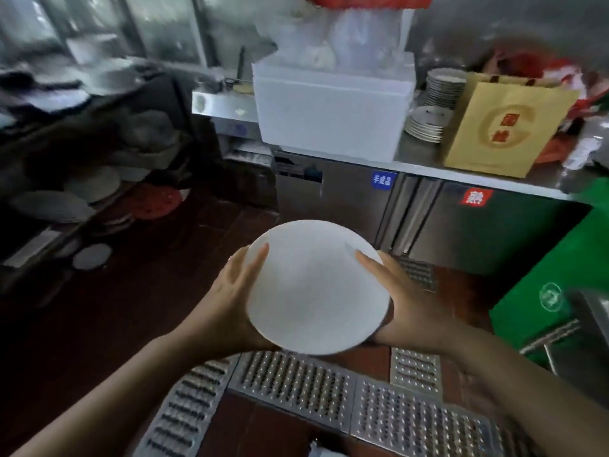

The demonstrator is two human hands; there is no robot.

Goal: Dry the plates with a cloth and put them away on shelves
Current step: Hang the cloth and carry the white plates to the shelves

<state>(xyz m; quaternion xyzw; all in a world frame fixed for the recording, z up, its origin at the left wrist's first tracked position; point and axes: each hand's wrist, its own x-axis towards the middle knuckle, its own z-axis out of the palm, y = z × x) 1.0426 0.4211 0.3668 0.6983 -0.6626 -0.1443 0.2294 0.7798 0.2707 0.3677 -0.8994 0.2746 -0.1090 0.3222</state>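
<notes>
White plate [316, 288]: carried at chest height, clear of any surface.
Grip: left hand [230, 298] and right hand [405, 301] clasp its opposite rims.
Progress: no cloth visible; shelving remains, likely the left shelves [62, 206].

- We see a white plate [316, 288] held over the floor grating [329, 390], our left hand [230, 291] and right hand [402, 298] gripping opposite rims, thumbs on top
- Stacked plates [428, 123] stand on the steel counter [425, 163] between a foam box [329, 117] and a paper bag [501, 127]

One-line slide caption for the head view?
Both hands, left hand and right hand, hold a white plate above the metal floor grating.
</notes>
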